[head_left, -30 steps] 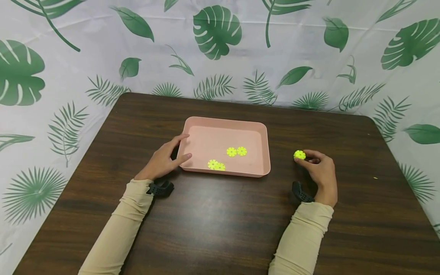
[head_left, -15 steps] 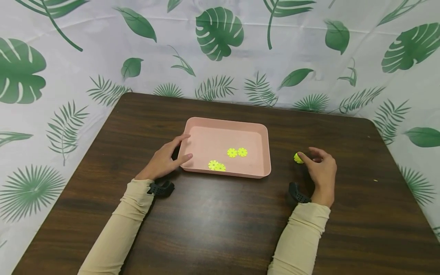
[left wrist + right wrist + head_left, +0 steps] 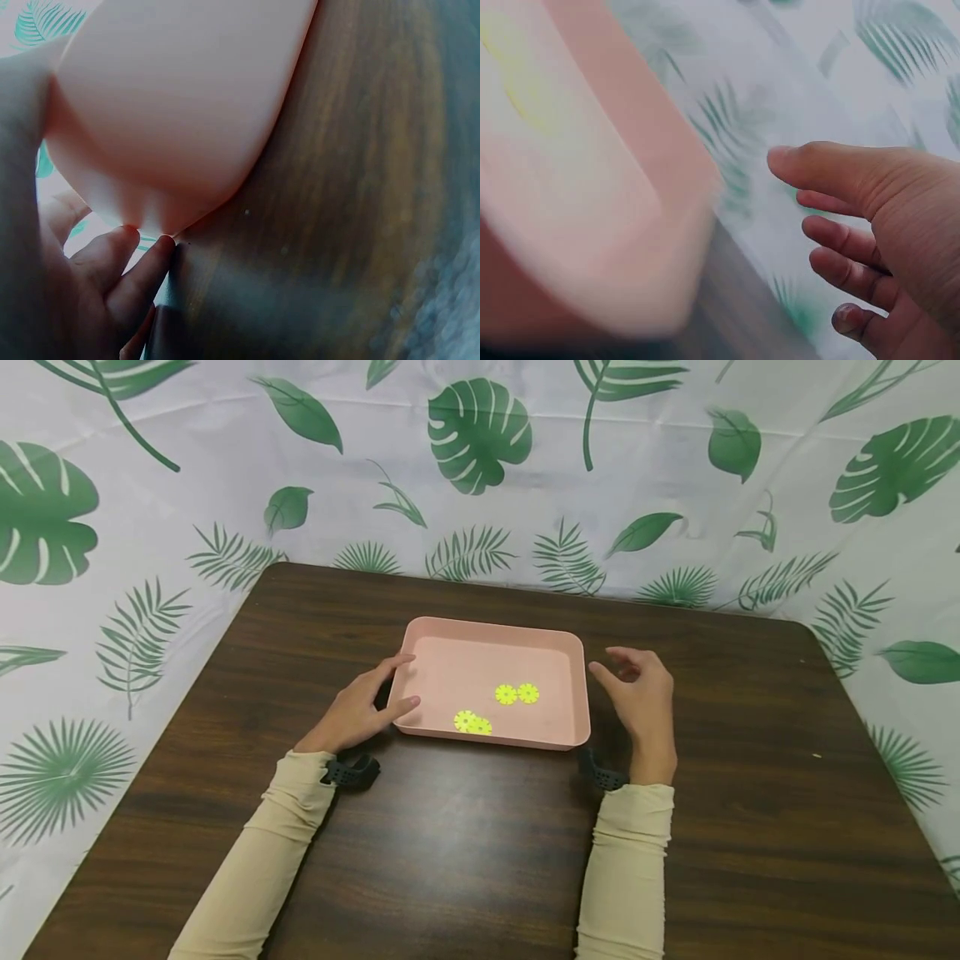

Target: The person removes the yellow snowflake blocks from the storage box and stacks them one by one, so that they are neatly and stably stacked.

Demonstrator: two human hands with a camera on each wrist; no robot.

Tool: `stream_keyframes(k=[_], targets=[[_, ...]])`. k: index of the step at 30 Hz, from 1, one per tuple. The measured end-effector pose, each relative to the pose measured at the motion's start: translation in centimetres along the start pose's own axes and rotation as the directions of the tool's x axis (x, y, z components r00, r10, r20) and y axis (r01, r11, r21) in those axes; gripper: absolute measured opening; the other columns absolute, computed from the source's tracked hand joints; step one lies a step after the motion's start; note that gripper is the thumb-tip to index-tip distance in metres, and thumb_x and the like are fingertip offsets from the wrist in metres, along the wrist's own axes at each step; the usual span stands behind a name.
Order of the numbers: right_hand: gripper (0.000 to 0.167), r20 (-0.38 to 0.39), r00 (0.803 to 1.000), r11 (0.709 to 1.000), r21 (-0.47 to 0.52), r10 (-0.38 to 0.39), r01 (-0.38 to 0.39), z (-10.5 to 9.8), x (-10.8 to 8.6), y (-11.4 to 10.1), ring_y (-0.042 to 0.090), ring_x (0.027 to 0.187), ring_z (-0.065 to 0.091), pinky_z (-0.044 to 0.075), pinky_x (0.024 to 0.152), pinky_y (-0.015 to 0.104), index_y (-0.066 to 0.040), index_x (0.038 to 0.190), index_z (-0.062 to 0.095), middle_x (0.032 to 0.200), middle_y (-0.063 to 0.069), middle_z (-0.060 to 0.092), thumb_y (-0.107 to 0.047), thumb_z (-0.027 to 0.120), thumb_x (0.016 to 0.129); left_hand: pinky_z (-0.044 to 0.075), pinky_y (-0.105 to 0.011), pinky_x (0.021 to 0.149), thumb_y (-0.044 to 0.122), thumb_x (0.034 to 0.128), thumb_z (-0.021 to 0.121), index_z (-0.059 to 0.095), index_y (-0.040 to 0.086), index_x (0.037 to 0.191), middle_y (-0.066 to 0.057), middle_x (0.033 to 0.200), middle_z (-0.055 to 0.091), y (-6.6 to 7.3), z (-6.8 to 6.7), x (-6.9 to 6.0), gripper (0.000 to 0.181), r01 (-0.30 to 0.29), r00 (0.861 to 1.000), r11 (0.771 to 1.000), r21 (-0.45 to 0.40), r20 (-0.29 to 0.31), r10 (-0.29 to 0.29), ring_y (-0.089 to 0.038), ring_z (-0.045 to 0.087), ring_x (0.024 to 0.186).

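Note:
My left hand (image 3: 352,710) holds the left end of the pink tray (image 3: 491,623), thumb over its rim; in the left wrist view, fingertips touch the outside of the tray (image 3: 187,90). Two yellow notched discs lie side by side inside, one a right-hand disc (image 3: 528,693). Two more, including a front disc (image 3: 464,721), overlap by the front wall. Just right of the tray hovers my right hand (image 3: 641,702), thumb and fingers apart. The right wrist view shows this hand (image 3: 885,225) with bent, spread fingers and no disc visible in it.
The dark wooden table (image 3: 750,827) extends around the tray, with a small pale speck (image 3: 817,756) at the right. A white cloth with green leaves (image 3: 480,435) hangs behind the table and at its sides.
My right hand has moved left from the lone yellow disc to the tray's right side. That disc no longer shows on the table. My left hand has stayed on the tray.

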State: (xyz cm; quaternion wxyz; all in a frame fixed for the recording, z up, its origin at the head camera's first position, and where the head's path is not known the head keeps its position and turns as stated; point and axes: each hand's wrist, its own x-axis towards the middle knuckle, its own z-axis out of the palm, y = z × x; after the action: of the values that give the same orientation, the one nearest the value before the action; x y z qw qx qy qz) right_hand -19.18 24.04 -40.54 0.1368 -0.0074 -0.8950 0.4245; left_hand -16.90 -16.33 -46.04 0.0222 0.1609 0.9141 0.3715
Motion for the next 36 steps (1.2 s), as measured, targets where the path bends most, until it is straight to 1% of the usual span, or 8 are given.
stream_keyframes(k=[3,5,7,11,15,18,23,36], targets=[[0.036,0.088,0.993,0.997,0.006,-0.081,0.080,1.7,0.2,-1.7,0.037,0.098,0.059,0.051,0.086,0.049,0.005,0.123,0.072,0.114,0.023,0.064,-0.016,0.078,0.094,0.028,-0.069,0.115,0.054,0.0986,0.062,0.032,0.029,0.163,-0.006,0.165,0.036,0.0,0.1,0.0,0.075,-0.008,1.000,1.000,-0.001,0.000,0.008,-0.038,0.037,0.148],[0.035,0.177,0.976,0.992,-0.003,-0.126,0.128,2.7,0.2,-2.6,0.037,0.096,0.060,0.052,0.085,0.050,0.006,0.122,0.072,0.112,0.023,0.066,-0.014,0.078,0.094,0.029,-0.069,0.115,0.054,0.0987,0.062,0.033,0.029,0.163,-0.006,0.165,0.037,0.0,0.1,0.0,0.075,-0.012,1.000,1.000,-0.004,-0.001,0.012,-0.037,0.037,0.148],[0.034,0.283,0.948,0.987,-0.017,-0.149,0.160,3.6,0.2,-3.3,0.035,0.097,0.061,0.053,0.085,0.049,0.006,0.121,0.072,0.112,0.021,0.068,-0.013,0.079,0.093,0.029,-0.068,0.115,0.054,0.0986,0.062,0.033,0.029,0.162,-0.006,0.165,0.038,0.0,0.1,0.0,0.074,-0.014,1.000,1.000,-0.006,-0.002,0.014,-0.037,0.038,0.148],[0.035,0.476,0.868,0.979,-0.061,-0.145,0.196,5.2,0.2,-4.0,0.032,0.097,0.062,0.055,0.084,0.046,0.005,0.122,0.073,0.113,0.018,0.071,-0.013,0.080,0.092,0.029,-0.069,0.115,0.054,0.0984,0.062,0.033,0.030,0.162,-0.007,0.164,0.038,0.1,0.1,0.0,0.074,-0.012,1.000,1.000,-0.007,-0.003,0.012,-0.037,0.038,0.148],[0.037,0.555,0.826,0.978,-0.100,-0.096,0.181,6.3,0.2,-4.3,0.030,0.094,0.060,0.054,0.084,0.043,0.002,0.122,0.075,0.111,0.016,0.071,-0.014,0.082,0.090,0.030,-0.069,0.114,0.054,0.0983,0.062,0.033,0.029,0.163,-0.007,0.164,0.038,0.3,-0.1,0.1,0.075,-0.019,1.000,1.000,-0.001,-0.002,0.019,-0.037,0.038,0.148],[0.038,0.573,0.817,0.981,-0.113,-0.067,0.159,6.7,0.1,-4.4,0.029,0.095,0.059,0.053,0.086,0.042,-0.001,0.122,0.076,0.111,0.014,0.070,-0.016,0.084,0.089,0.030,-0.068,0.114,0.054,0.0984,0.062,0.033,0.029,0.163,-0.006,0.164,0.038,0.4,-0.2,0.1,0.075,-0.024,1.000,1.000,0.004,-0.007,0.024,-0.037,0.038,0.148],[0.036,0.570,0.820,0.983,-0.110,-0.059,0.147,6.9,0.1,-4.4,0.029,0.097,0.058,0.054,0.088,0.042,-0.002,0.120,0.077,0.109,0.013,0.068,-0.016,0.085,0.088,0.030,-0.069,0.114,0.055,0.0984,0.062,0.033,0.029,0.162,-0.006,0.164,0.038,0.4,-0.4,0.2,0.075,-0.023,1.000,1.000,0.010,-0.009,0.023,-0.039,0.038,0.147],[0.031,0.577,0.811,0.987,-0.041,-0.101,0.152,7.6,0.0,-4.3,0.028,0.092,0.058,0.053,0.085,0.039,-0.004,0.115,0.072,0.103,0.013,0.066,-0.007,0.083,0.087,0.029,-0.070,0.114,0.054,0.0987,0.062,0.033,0.030,0.163,-0.005,0.164,0.038,0.2,-0.2,0.0,0.074,-0.013,1.000,1.000,-0.009,-0.004,0.013,-0.038,0.037,0.148]])
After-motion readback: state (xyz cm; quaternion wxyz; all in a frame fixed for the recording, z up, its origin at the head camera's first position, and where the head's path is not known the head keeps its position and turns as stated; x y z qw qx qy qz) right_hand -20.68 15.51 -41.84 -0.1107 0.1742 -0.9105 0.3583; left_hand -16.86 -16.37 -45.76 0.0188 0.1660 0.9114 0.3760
